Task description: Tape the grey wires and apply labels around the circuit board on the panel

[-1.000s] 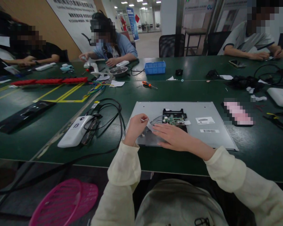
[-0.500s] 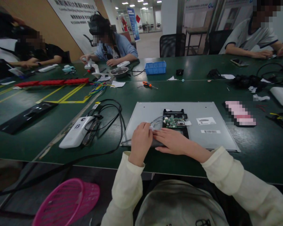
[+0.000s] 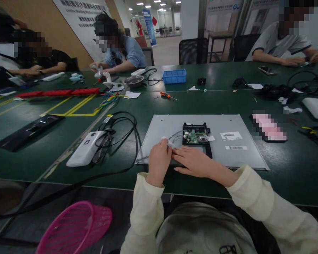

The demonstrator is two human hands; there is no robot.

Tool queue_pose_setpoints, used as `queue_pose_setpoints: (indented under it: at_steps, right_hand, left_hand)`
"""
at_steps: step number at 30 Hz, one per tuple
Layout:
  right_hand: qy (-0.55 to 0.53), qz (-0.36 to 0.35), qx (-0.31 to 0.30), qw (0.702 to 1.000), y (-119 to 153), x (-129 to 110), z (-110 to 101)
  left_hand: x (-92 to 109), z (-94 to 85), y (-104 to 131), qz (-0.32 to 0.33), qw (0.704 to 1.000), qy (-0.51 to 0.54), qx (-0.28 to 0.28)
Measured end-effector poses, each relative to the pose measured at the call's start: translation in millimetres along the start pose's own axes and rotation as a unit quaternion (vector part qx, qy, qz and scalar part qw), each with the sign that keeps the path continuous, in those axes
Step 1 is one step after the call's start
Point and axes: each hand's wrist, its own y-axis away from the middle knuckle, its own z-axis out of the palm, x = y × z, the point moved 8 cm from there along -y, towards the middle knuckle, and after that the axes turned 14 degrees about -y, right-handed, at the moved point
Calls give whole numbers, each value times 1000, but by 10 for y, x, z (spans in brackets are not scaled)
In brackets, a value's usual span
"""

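Note:
A flat grey metal display panel (image 3: 243, 157) lies on the table before me. A black bracket (image 3: 208, 151) is fixed on it, with a green circuit board (image 3: 194, 137) and thin grey cables (image 3: 176, 134) leading left. My left hand (image 3: 159, 160) is closed at the panel's near left part, a small white strip (image 3: 171, 144) showing at its fingertips; whether it is tape or paper I cannot tell. Beside it, my right hand (image 3: 194, 161) lies flat with fingers stretched out, across the bracket's near end and the panel's front edge. Its fingertips reach the left hand.
A white power bank (image 3: 83, 150) with black cables lies left, a pink phone (image 3: 270, 128) right. Farther back are a screwdriver (image 3: 165, 95), a blue basket (image 3: 175, 76) and a metal bowl (image 3: 134, 81). A pink bin (image 3: 76, 225) stands below the table edge. Other people sit opposite.
My left hand has shifted very slightly right, and more of the white strip shows above its fingers. My right hand stays nearly in place. The person opposite in blue has leaned left.

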Motion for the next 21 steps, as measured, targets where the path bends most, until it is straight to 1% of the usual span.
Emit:
queue_pose_setpoints:
  at_steps: [6,12,14,17,21]
  right_hand:
    - [-16,2,1,1000,1,-35,-43]
    - [-32,7,6,999,-1,-43,-83]
    - [-30,7,8,999,3,-42,-83]
    - [-21,5,14,1000,11,-42,-87]
    - [-5,-5,40,999,22,-62,-148]
  left_hand:
    - [-26,36,-11,-2,1000,29,0]
    - [-78,64,2,-11,995,93,33]
    - [-91,70,9,-4,992,117,44]
    - [-99,43,25,13,986,151,65]
    - [-103,-59,61,17,979,182,90]
